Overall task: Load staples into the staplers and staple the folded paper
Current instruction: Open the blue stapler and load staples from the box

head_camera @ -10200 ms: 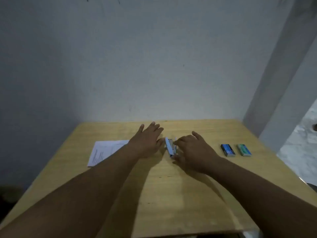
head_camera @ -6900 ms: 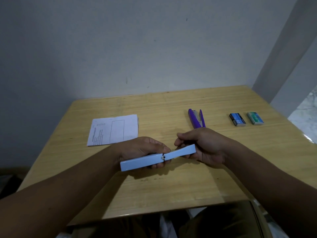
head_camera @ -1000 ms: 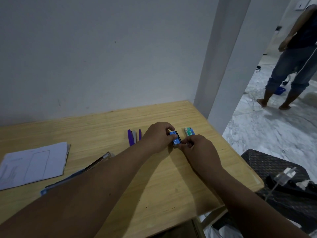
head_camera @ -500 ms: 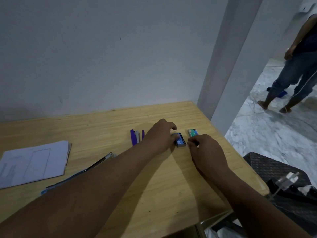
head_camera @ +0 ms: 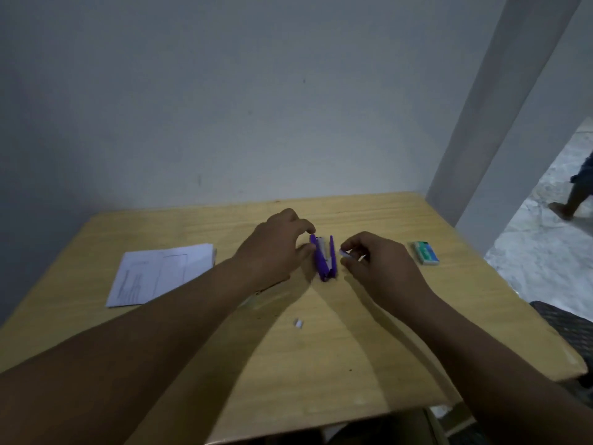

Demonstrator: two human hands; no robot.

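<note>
A purple stapler lies swung open in a V on the wooden table. My left hand curls round its left arm, with the thumb against its side and the index finger at its far end. Just right of the stapler, my right hand pinches a small pale strip of staples. The folded paper lies at the left of the table. A green staple box sits at the right. A pale stapler shows only as a sliver under my left forearm.
A small white scrap lies on the table in front of the stapler. A grey wall runs along the table's far edge and a pillar stands at the right. A person's leg shows on the marble floor beyond.
Both hands have left the staple boxes and moved left to the purple stapler. My right hand now holds a staple strip. The blue box is out of sight.
</note>
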